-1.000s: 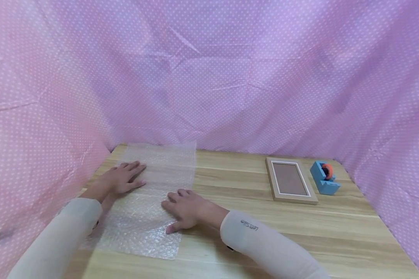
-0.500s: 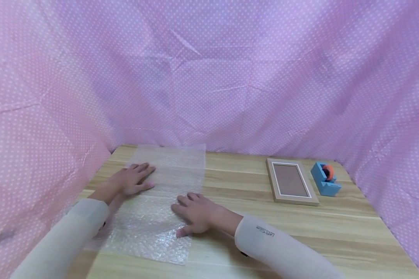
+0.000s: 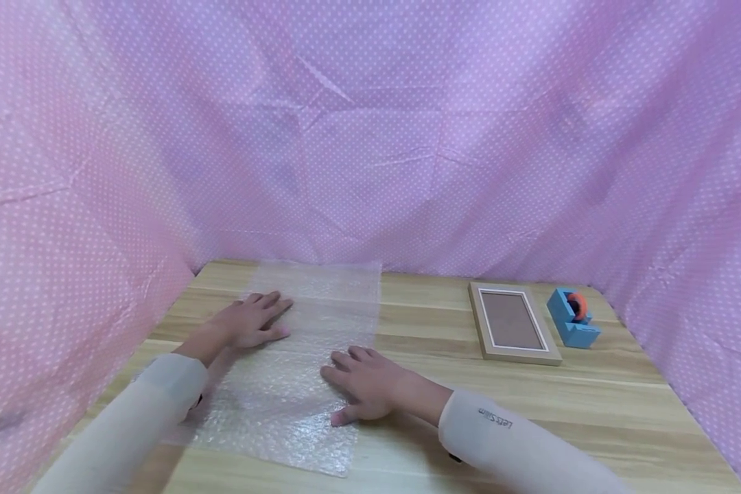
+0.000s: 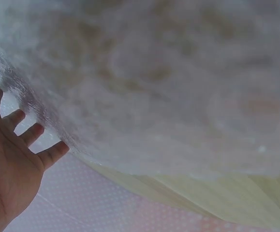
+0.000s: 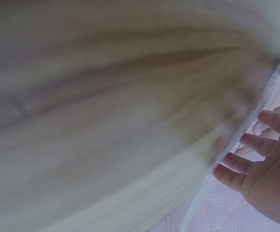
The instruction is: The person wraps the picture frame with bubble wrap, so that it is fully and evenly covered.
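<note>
A clear sheet of bubble wrap (image 3: 272,405) lies spread on the wooden table, long from front to back. My left hand (image 3: 250,322) rests on its left part with the fingers spread. On the sheet's right edge lies my right hand (image 3: 370,384), fingers apart and thumb toward me. In the left wrist view the fingertips of the left hand (image 4: 19,154) touch the bubble wrap, which looks blurred close up. The right wrist view has the right hand (image 5: 260,169) with its fingertips against the sheet's thin edge. Neither hand grips anything.
A wooden picture frame (image 3: 512,326) lies flat on the right side of the table (image 3: 432,322). Beside it stands a blue tape dispenser (image 3: 573,319) with an orange roll. Pink dotted cloth (image 3: 370,137) hangs around the back and sides.
Both hands have moved to the right, and the bubble wrap has slid to the right along with them. The picture frame and tape dispenser have stayed in place.
</note>
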`<state>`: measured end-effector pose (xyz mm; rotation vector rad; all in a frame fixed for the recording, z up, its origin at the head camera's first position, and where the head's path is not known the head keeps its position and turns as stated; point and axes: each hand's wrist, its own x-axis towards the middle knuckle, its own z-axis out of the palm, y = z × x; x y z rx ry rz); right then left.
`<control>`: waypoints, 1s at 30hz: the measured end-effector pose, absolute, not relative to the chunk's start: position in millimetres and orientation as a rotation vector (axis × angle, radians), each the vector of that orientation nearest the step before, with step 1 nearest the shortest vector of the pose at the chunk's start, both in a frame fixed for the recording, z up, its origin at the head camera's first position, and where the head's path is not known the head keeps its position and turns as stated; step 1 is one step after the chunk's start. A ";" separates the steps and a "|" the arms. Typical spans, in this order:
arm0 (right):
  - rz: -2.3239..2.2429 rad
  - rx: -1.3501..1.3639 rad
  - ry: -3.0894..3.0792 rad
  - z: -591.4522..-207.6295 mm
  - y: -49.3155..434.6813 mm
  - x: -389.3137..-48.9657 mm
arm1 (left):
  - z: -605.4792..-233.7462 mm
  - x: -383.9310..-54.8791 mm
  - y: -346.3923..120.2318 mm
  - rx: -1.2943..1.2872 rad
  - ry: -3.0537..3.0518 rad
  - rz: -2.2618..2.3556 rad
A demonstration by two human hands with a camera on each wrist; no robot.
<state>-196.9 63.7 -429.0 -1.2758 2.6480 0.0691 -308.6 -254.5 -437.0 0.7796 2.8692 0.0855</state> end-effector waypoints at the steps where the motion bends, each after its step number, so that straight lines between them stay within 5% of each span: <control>1: 0.067 -1.270 2.647 -429.1 66.0 -196.1 | -436.9 -308.8 -252.4 0.783 2.865 0.084; 30: -0.002 -1.247 2.697 -428.3 129.5 -178.2 | -431.9 -311.0 -186.6 0.901 2.796 0.047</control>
